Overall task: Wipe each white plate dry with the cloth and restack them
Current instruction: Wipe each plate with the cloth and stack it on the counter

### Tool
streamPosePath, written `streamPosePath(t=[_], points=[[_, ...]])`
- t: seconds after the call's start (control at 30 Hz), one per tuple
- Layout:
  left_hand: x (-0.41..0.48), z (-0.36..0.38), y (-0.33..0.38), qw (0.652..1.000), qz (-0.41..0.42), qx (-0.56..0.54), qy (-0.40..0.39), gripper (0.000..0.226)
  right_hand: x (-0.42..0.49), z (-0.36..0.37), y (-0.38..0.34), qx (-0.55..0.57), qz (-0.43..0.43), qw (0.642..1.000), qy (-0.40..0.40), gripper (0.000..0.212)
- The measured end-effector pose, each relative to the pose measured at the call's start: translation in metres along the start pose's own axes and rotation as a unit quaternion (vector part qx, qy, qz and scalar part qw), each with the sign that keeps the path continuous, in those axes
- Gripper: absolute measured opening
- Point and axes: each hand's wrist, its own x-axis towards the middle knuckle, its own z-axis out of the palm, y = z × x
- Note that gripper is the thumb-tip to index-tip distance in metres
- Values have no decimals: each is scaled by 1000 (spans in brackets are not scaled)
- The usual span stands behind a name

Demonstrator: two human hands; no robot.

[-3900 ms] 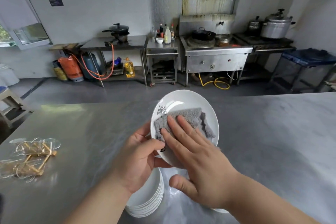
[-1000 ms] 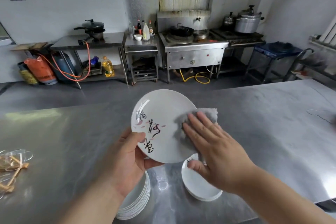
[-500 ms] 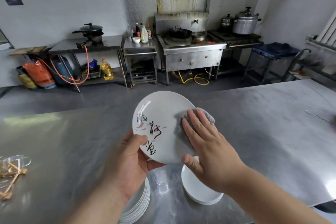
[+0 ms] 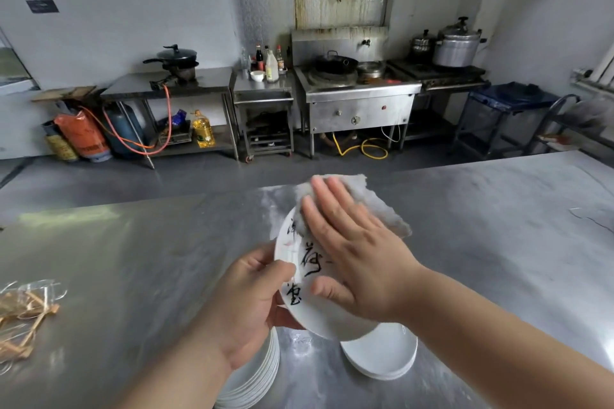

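Note:
My left hand grips the lower left rim of a white plate with black brush lettering, held tilted above the steel table. My right hand lies flat with straight fingers on a grey cloth, pressing it against the plate's upper face; the cloth sticks out past the top rim. Below my left wrist stands a tall stack of white plates. A shorter stack of white plates sits to its right, partly hidden by the held plate.
A bundle of clear bags and tan sticks lies at the table's left edge. Across the floor stand a wok stove, a steel side table with a black pan, gas cylinders and a blue-covered cart.
My right hand has slid the cloth from the plate's right side up toward its top rim. The plate is tilted flatter and held a little lower. My left hand keeps its grip.

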Motion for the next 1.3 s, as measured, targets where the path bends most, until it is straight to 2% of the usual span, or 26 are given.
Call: streamPosePath(t=[0.07,0.13,0.23,0.3,0.4,0.47,0.57,0.6,0.67,0.77,0.83,0.9,1.0,1.1,1.13,1.17,1.2,1.27,1.3], points=[[0,2,-1,1000,5,-2,-2,26,8,2,-9,11,-45,999,24,99],[2,0,-3,1000,11,-13,8,26,13,-2,-7,0,-29,999,25,97],[3,-9,-5,999,11,-46,19,38,5,-8,11,-22,77,997,-6,97],[4,-14,-6,997,14,-77,27,40,-9,0,14,67,167,984,-4,94],[6,-18,-13,991,15,-120,60,36,-36,28,-8,271,283,916,89,68],[9,-19,-19,988,3,-126,91,32,-52,49,-20,358,337,862,126,50],[10,-19,-32,984,-33,-116,132,31,-68,55,-13,403,415,812,83,13],[9,-19,-35,983,-43,-109,138,29,-71,52,-6,407,423,808,54,11],[9,-19,-42,986,-62,-78,133,28,-78,44,12,396,427,813,-20,21],[10,-12,-47,990,-98,-3,105,36,-87,37,37,402,456,787,-105,36],[13,-7,-50,989,-117,30,90,39,-93,34,49,411,481,764,-128,41],[15,-3,-52,988,-129,30,81,33,-98,36,57,428,509,738,-110,48],[19,6,-57,988,-141,20,68,30,-104,39,60,521,518,677,-52,54],[23,26,-63,987,-141,64,49,36,-105,36,55,634,525,568,1,56],[24,32,-64,986,-141,79,47,39,-104,34,54,653,531,540,11,60],[26,36,-65,985,-140,89,48,41,-105,34,54,661,534,526,23,63],[28,40,-64,984,-136,99,52,40,-107,34,54,662,532,527,34,64],[34,43,-63,982,-122,125,76,37,-111,31,55,652,513,556,45,59],[36,43,-64,979,-114,143,87,36,-114,30,56,618,502,604,35,58]])
